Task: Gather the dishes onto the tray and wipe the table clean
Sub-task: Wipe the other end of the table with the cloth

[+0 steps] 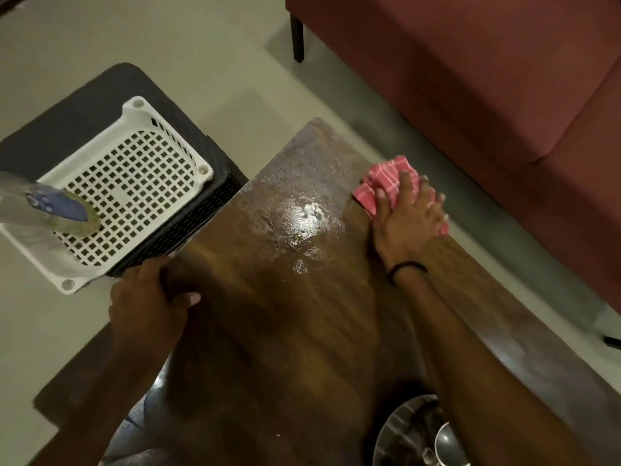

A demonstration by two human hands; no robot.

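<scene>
View from above of a long wooden worktop point(268, 331) being wiped. The right hand point(410, 213) presses a pink striped cloth point(379, 179) at the far right edge of the worktop, its fingers point(408, 181) curled over the bunched cloth and holding it. The left hand point(148, 304) grips the near left edge, thumb on top and the other fingers wrapped out of sight under the rim. A shiny wet patch point(309, 213) lies in the middle of the worktop, beside the cloth and not yet wiped. At the bottom of the view a round metal tray point(393, 428) holds dishes point(450, 442) (only partly in view, so I cannot tell how many). To the left a white slotted basket point(137, 105) sits on a dark stool point(67, 112), with a blurred bottle point(60, 205) lying in it. A red sofa point(470, 79) stands beyond the pale floor point(201, 45). The likely risks: the cloth sits right at the edge, so a stroke outward could push water onto the floor by the sofa or let the cloth slide off. A wide sweep back could bring the forearm against the tray and rattle the dishes. Missing the wet patch would leave streaks.
</scene>
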